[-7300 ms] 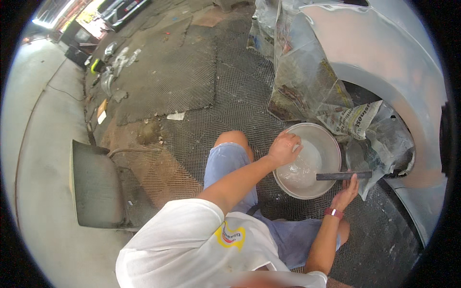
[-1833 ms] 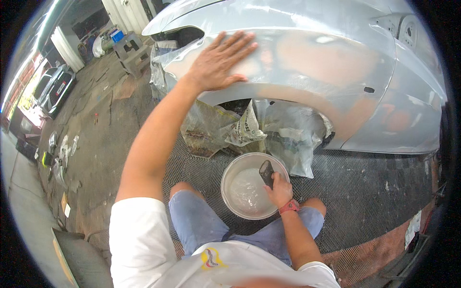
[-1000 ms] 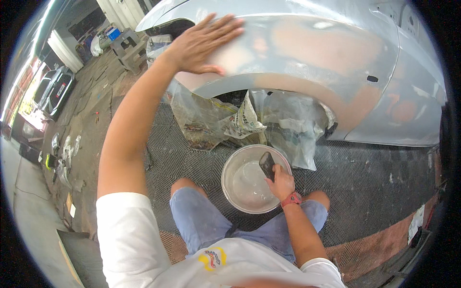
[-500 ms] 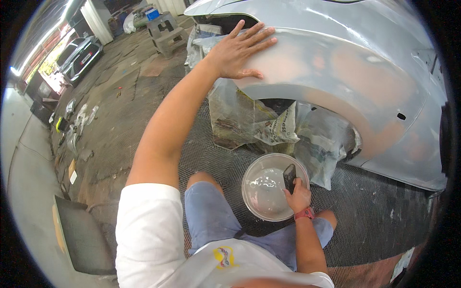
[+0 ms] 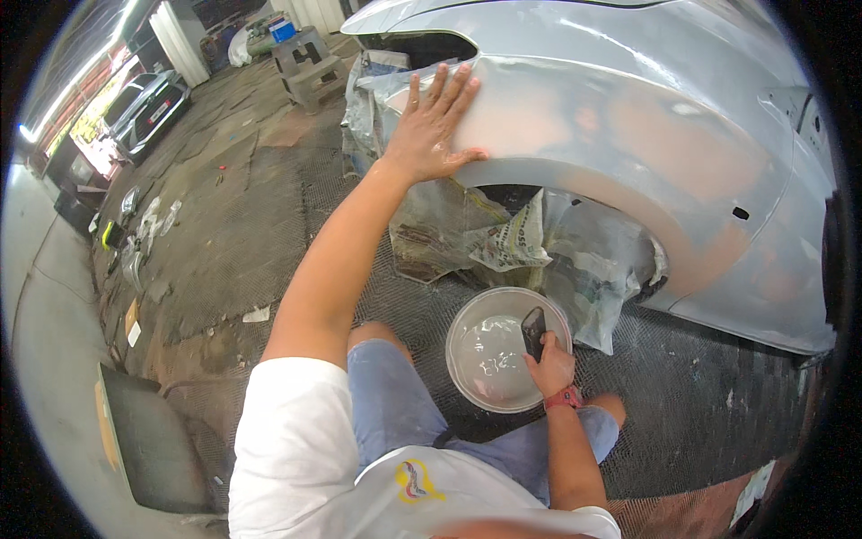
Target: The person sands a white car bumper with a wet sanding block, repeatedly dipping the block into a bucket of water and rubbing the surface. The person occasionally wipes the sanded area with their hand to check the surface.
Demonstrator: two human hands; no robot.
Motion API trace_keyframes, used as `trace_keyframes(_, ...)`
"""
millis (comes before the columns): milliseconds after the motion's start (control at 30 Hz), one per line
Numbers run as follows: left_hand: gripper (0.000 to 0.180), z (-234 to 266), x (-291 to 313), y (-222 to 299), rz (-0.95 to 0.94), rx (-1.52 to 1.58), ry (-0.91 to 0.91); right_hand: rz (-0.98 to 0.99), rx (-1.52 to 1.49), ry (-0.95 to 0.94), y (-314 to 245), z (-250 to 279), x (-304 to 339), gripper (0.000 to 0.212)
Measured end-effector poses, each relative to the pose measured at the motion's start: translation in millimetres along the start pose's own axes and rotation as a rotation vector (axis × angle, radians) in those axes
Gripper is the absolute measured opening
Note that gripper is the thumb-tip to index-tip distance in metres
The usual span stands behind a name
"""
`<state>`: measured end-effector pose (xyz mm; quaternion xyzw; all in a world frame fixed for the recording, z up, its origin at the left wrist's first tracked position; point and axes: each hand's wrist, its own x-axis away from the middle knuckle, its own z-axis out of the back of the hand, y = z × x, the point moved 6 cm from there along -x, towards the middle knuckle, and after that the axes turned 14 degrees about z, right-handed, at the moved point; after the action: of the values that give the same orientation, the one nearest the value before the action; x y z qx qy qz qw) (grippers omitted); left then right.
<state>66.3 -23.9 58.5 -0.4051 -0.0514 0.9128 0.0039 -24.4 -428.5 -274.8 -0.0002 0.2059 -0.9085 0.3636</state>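
Fingers (image 5: 449,90) of the left hand (image 5: 429,135) were spread wide and pressed flat against the grey car panel (image 5: 628,135), just above the wheel arch, holding nothing. Down by the knees, the right hand (image 5: 552,364) was closed around a dark flat block (image 5: 533,332), gripping it over the far right edge of the round bucket (image 5: 467,377). That bucket sat on the mesh floor (image 5: 269,225) between the person's legs and the car, cloudy water inside. Crumpled masking paper (image 5: 503,242) hung under the arch, just behind the bucket's rim.
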Motion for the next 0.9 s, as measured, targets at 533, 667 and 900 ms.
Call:
trace_keyframes(533,0.090,49.7,-62.4,1.1,-0.090,-0.373,-0.003,-0.040,-0.009,-0.043,0.9,1.7,-2.8,0.057)
trace_keyframes(667,0.088,53.6,-64.9,3.6,-0.032,-0.522,-0.066,-0.045,-0.012,-0.042,-0.5,3.0,-2.7,0.059)
trace_keyframes(900,0.090,55.2,-50.2,-8.8,-0.024,-0.493,-0.067,-0.052,0.000,-0.075,3.7,-4.5,-2.0,0.059)
